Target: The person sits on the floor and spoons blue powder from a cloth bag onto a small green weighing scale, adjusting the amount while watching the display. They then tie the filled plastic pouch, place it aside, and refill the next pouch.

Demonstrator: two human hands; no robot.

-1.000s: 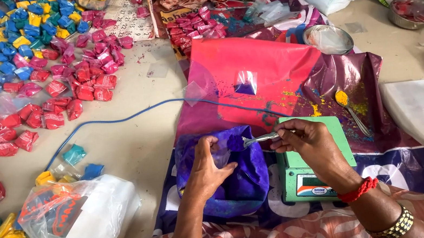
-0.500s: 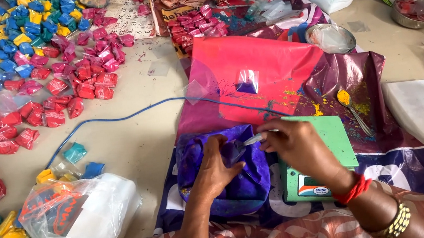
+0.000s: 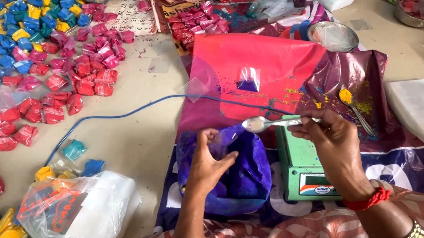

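Because the work is done low on the floor (image 3: 149, 138), everything is spread within arm's reach of the two hands. Farthest out from the grip, up and to the left, sealed powder packets (image 3: 62, 81) in red, pink, blue and yellow are laid in loose drifts, sorted roughly by colour, apparently so that finished pieces stay clear of the filling spot. Just beyond the hands a pink plastic sheet (image 3: 266, 71) is spread over a darker one, seemingly to catch spilled powder; stains of yellow and blue are seen on it. Below and left of the left hand a large white plastic bag (image 3: 94, 216) is slumped on its side.

Directly under the grip, a bag of blue-purple powder (image 3: 239, 178) is kept open. Its mouth is held by the left hand (image 3: 208, 163), fingers clenched on what looks like a small clear pouch at the rim; the pouch itself is hard to make out. Just right of it a green weighing scale (image 3: 306, 169) is set, close enough for a short swing from the bag.

A metal spoon (image 3: 270, 123) is pinched by the handle in the right hand (image 3: 332, 138), bowl held level above the open bag, between the two hands. Whether any powder is carried cannot be told. A second spoon (image 3: 353, 108), loaded with yellow, is parked right of the grip.
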